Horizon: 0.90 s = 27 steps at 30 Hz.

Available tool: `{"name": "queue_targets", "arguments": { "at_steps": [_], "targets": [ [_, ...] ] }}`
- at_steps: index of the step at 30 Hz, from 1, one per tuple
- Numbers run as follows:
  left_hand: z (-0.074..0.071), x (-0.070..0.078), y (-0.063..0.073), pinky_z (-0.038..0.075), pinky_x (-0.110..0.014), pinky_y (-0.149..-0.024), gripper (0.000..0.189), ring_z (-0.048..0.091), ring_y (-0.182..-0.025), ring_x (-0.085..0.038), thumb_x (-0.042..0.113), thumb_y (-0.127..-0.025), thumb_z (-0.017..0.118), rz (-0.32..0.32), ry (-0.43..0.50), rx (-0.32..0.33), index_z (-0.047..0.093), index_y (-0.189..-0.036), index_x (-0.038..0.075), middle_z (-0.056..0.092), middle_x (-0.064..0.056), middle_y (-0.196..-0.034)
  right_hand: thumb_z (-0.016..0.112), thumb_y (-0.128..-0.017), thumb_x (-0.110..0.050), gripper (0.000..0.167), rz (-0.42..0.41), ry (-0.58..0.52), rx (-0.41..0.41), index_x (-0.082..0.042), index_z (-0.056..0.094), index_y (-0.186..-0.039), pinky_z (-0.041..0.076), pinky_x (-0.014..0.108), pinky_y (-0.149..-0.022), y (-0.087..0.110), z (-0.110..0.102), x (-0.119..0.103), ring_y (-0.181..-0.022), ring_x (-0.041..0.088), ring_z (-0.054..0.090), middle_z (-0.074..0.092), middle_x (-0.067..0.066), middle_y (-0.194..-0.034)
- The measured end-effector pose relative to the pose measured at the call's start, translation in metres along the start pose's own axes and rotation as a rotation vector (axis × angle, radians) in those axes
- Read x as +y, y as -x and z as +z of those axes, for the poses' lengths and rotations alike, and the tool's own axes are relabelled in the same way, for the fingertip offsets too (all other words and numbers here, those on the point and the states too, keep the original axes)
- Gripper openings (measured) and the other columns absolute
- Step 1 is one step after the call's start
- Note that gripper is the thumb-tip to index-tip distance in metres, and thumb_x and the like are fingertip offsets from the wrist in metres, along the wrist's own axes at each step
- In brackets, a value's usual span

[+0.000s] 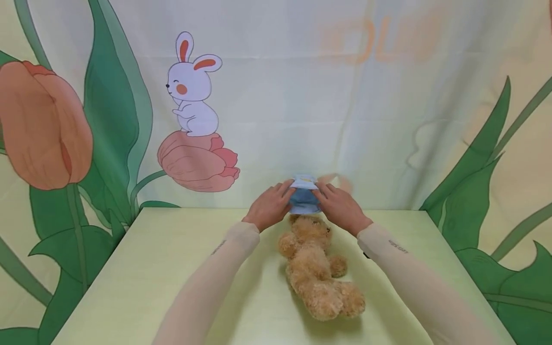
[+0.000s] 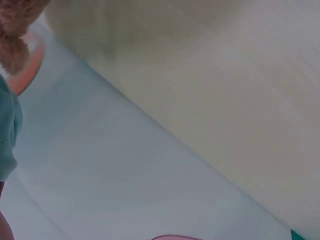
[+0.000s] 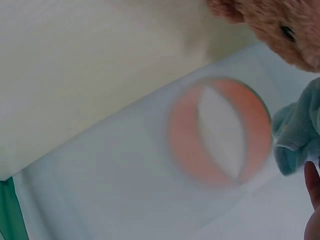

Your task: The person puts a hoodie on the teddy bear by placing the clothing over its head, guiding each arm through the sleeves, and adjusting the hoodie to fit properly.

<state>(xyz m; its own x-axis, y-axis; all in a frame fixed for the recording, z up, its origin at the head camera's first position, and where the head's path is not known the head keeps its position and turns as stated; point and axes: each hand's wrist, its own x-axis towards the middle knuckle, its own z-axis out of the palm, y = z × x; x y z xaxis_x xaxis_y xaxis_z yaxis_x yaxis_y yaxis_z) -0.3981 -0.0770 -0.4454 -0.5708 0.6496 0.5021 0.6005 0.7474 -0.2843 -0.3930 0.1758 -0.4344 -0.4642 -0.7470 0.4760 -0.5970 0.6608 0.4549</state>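
Observation:
A small light-blue fabric piece with a paler upper edge is held up at the table's far side, just beyond the teddy bear's head. My left hand pinches its left side and my right hand its right side. The brown teddy bear lies on the table, head towards the back, feet towards me. In the right wrist view the fabric looks soft and bunched near the bear's face. Only a strip of the fabric shows in the left wrist view.
The pale table ends at a hanging printed cloth right behind my hands. Prints of tulips, leaves and a rabbit cover that cloth. Table surface extends on both sides of the bear.

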Motion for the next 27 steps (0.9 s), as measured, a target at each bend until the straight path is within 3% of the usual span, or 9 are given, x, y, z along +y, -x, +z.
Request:
{"name": "queue_targets", "arguments": {
  "at_steps": [3, 7, 10, 13, 21, 27],
  "targets": [
    [0.013, 0.004, 0.002, 0.051, -0.033, -0.099, 0.051, 0.057, -0.12, -0.022, 0.031, -0.095, 0.065, 0.008, -0.069, 0.018, 0.05, -0.138, 0.009, 0.044, -0.009, -0.15, 0.07, -0.092, -0.021, 0.045, 0.0, 0.032, 0.009, -0.006, 0.055, -0.131, 0.055, 0.032, -0.079, 0.006, 0.014, -0.001, -0.108, 0.026, 0.061, 0.053, 0.014, -0.138],
    [0.026, 0.012, 0.005, 0.05, -0.032, -0.098, 0.047, 0.054, -0.123, -0.022, 0.027, -0.097, 0.062, 0.072, -0.174, -0.007, 0.049, -0.139, 0.009, 0.04, -0.011, -0.153, 0.07, -0.092, -0.02, 0.043, 0.018, 0.061, 0.01, -0.008, 0.055, -0.131, 0.055, 0.033, -0.08, 0.016, 0.031, -0.002, -0.112, 0.026, 0.059, 0.052, 0.012, -0.141],
    [0.031, 0.016, 0.005, 0.049, -0.031, -0.098, 0.048, 0.052, -0.125, -0.021, 0.025, -0.099, 0.059, 0.124, -0.241, -0.032, 0.045, -0.143, 0.01, 0.037, -0.011, -0.155, 0.07, -0.092, -0.019, 0.041, 0.042, 0.068, 0.013, -0.009, 0.056, -0.13, 0.055, 0.033, -0.08, 0.02, 0.04, -0.003, -0.111, 0.026, 0.058, 0.052, 0.012, -0.141],
    [0.035, 0.016, 0.006, 0.048, -0.031, -0.1, 0.052, 0.05, -0.128, -0.021, 0.025, -0.098, 0.062, 0.13, -0.291, -0.051, 0.043, -0.144, 0.012, 0.035, -0.01, -0.156, 0.068, -0.093, -0.018, 0.038, 0.052, 0.078, 0.01, -0.01, 0.056, -0.129, 0.054, 0.034, -0.081, 0.021, 0.048, -0.004, -0.111, 0.025, 0.057, 0.052, 0.011, -0.142],
    [0.041, 0.011, 0.009, 0.049, -0.031, -0.099, 0.057, 0.048, -0.129, -0.023, 0.024, -0.093, 0.069, 0.12, -0.322, -0.062, 0.043, -0.143, 0.013, 0.032, -0.009, -0.156, 0.072, -0.09, -0.019, 0.04, 0.033, 0.123, 0.045, -0.013, 0.058, -0.128, 0.053, 0.033, -0.082, 0.021, 0.063, -0.005, -0.109, 0.024, 0.057, 0.053, 0.01, -0.14],
    [0.047, 0.017, 0.008, 0.049, -0.03, -0.099, 0.061, 0.048, -0.128, -0.022, 0.018, -0.093, 0.068, 0.135, -0.309, -0.096, 0.04, -0.148, 0.015, 0.033, -0.007, -0.155, 0.068, -0.094, -0.018, 0.038, 0.082, 0.077, -0.039, -0.013, 0.054, -0.129, 0.053, 0.035, -0.086, 0.028, 0.068, -0.006, -0.108, 0.025, 0.057, 0.051, 0.01, -0.142]
  ]
}}
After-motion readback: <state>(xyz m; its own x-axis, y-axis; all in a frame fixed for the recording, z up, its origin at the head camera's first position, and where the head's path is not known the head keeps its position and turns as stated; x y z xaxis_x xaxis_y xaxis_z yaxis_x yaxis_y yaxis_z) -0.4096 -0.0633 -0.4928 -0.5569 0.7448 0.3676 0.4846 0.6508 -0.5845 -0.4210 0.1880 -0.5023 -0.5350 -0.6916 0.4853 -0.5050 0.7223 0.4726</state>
